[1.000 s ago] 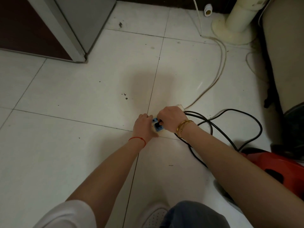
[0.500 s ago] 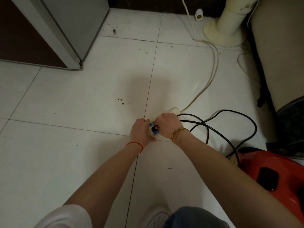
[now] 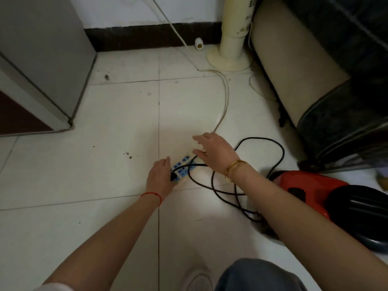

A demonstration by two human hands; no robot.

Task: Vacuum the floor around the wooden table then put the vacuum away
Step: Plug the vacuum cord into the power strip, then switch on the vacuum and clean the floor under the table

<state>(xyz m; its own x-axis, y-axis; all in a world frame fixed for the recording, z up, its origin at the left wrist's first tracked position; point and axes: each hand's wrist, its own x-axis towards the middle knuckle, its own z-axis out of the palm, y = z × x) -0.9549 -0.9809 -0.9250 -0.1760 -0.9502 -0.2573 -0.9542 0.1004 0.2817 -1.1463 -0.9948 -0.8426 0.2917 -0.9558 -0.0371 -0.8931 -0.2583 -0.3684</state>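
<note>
The vacuum [image 3: 327, 198], a red body with a black top, sits on the tiled floor [image 3: 105, 206] at the right and is cut off by the frame edge and partly hidden behind the right forearm, so its full shape cannot be made out. Its black cord [image 3: 262, 141] loops over the floor from the body to a white power strip [image 3: 183, 164] with blue sockets; where the plug meets the strip is covered by the left hand [image 3: 159, 177]. That hand lies palm down at the near end of the strip, its fingers curled at the plug, though whether they actually grip it cannot be told. The right hand [image 3: 216, 152] hovers palm down over the far end of the strip, fingers spread and holding nothing; whether the fingertips touch the strip is unclear. A cream cable [image 3: 225, 97] runs from the strip toward a cream fan stand [image 3: 231, 51] by the wall.
</note>
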